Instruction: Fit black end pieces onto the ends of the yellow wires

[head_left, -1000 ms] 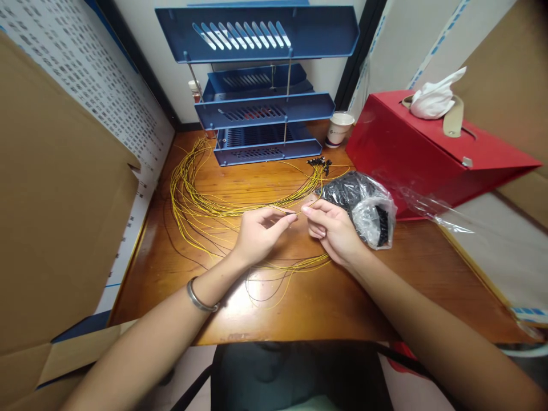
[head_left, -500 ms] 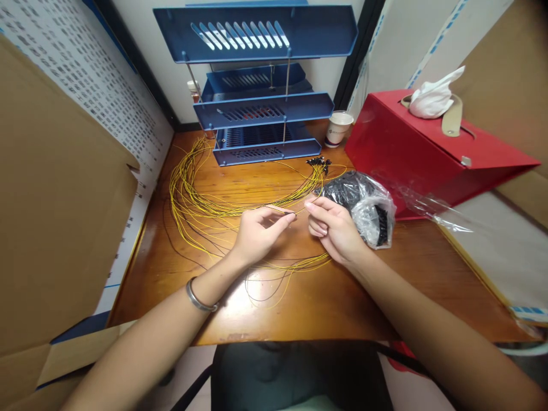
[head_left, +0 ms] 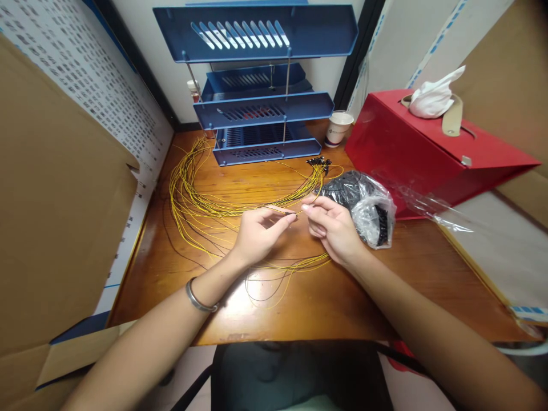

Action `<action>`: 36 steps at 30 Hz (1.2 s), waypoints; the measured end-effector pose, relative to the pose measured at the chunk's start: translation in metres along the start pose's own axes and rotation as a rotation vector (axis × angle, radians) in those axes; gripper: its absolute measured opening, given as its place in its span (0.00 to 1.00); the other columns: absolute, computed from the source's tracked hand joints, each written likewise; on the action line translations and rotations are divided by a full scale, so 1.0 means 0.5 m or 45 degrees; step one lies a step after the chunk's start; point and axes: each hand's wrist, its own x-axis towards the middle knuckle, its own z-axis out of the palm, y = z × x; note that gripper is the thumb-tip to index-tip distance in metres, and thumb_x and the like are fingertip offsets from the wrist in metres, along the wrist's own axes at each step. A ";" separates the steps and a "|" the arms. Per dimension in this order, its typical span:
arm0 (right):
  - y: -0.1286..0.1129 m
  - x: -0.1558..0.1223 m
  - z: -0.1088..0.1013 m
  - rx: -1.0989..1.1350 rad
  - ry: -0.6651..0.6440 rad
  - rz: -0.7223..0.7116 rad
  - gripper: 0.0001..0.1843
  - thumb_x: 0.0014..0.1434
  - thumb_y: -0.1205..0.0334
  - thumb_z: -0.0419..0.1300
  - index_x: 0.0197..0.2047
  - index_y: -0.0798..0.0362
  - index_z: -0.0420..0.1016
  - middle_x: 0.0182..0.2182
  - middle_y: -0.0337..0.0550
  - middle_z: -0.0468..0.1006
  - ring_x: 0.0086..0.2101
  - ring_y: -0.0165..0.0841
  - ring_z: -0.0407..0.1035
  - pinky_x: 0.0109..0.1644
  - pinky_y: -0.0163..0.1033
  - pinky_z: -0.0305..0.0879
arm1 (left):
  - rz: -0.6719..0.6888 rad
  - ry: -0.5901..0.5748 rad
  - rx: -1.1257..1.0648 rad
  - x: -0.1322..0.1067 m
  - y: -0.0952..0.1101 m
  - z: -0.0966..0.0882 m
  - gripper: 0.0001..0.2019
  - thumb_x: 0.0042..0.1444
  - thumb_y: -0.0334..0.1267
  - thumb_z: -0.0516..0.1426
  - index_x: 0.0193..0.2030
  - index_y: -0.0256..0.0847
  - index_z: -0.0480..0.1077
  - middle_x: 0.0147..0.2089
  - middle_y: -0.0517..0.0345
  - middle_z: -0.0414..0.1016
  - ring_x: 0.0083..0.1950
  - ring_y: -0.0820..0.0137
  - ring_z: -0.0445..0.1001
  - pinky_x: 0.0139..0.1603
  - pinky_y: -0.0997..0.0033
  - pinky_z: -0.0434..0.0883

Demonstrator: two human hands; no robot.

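Between thumb and fingers, my left hand (head_left: pixel 259 233) pinches a small black connector (head_left: pixel 291 214). My right hand (head_left: pixel 331 225) is closed just to its right, its thumb and forefinger pinching a thin yellow wire (head_left: pixel 299 211) that leads to the connector. Whether the wire sits inside the connector is too small to tell. Behind and left of my hands lies a loose coil of yellow and dark wires (head_left: pixel 184 182). Black connectors (head_left: pixel 320 164) cluster at the wires' far right ends. More wires (head_left: pixel 295 265) run across the wooden table below my hands.
A clear plastic bag of black parts (head_left: pixel 363 200) lies beside my right hand. Blue stacked trays (head_left: pixel 265 108) and a paper cup (head_left: pixel 339 128) stand at the back. A red box (head_left: pixel 398 148) with tissue is on the right, cardboard (head_left: pixel 55 200) on the left.
My right hand's fingertips have shifted slightly left, closer to the black connector. My left hand has hardly moved.
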 end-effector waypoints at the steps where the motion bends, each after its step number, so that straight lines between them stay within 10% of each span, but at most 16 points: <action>1: -0.003 0.001 -0.001 0.023 0.030 -0.008 0.16 0.48 0.56 0.73 0.38 0.52 0.78 0.16 0.26 0.56 0.17 0.21 0.44 0.21 0.34 0.37 | -0.008 0.001 0.004 0.000 0.000 0.000 0.07 0.54 0.39 0.66 0.33 0.36 0.81 0.34 0.49 0.85 0.32 0.68 0.81 0.36 0.72 0.77; 9: -0.017 0.011 -0.011 0.061 0.172 -0.132 0.24 0.48 0.59 0.72 0.49 0.47 0.74 0.16 0.23 0.54 0.17 0.22 0.41 0.21 0.34 0.36 | -0.046 -0.001 0.007 0.000 -0.001 0.001 0.08 0.53 0.40 0.66 0.33 0.36 0.82 0.35 0.48 0.85 0.34 0.67 0.82 0.38 0.72 0.77; 28: 0.006 -0.004 -0.003 -0.564 0.052 -0.399 0.06 0.53 0.57 0.69 0.31 0.50 0.86 0.23 0.40 0.78 0.22 0.28 0.59 0.26 0.36 0.54 | 0.023 -0.037 -0.010 0.001 -0.002 -0.003 0.10 0.56 0.42 0.66 0.30 0.37 0.79 0.31 0.52 0.83 0.30 0.70 0.79 0.33 0.74 0.75; 36: -0.006 -0.006 -0.006 -0.525 0.094 -0.413 0.07 0.54 0.57 0.69 0.33 0.53 0.81 0.17 0.32 0.64 0.19 0.25 0.53 0.23 0.35 0.48 | 0.004 -0.021 -0.022 -0.001 -0.003 -0.003 0.09 0.55 0.42 0.66 0.33 0.36 0.80 0.34 0.50 0.84 0.32 0.69 0.81 0.35 0.72 0.76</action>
